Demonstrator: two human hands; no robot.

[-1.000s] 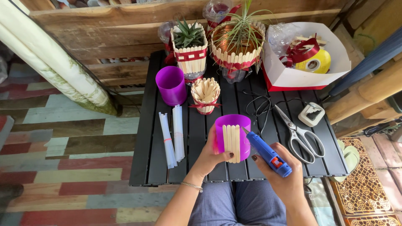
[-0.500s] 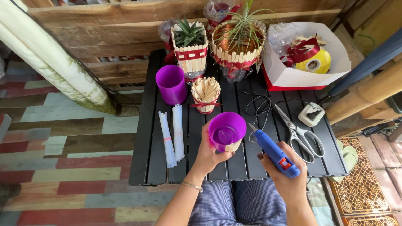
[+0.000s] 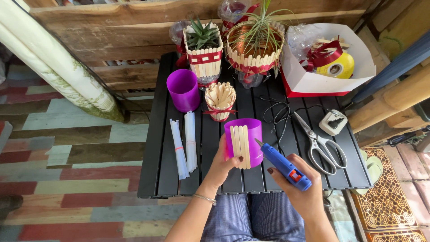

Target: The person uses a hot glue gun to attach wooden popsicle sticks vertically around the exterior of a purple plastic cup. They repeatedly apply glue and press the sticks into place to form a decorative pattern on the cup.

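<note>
- turning the purple plastic cup (image 3: 244,142) back upright in the left hand (image 3: 222,162), so the pale wooden sticks (image 3: 240,140) glued on its side face up; half a second ago its open mouth showed.
- the cup is held just above the black slatted surface (image 3: 170,148), fingers clamped around it.
- the right hand (image 3: 304,192) is closed on the blue glue gun (image 3: 283,165), nozzle nearly touching the cup beside the sticks.
- the cup's far side and any glue bead are hidden.
</note>
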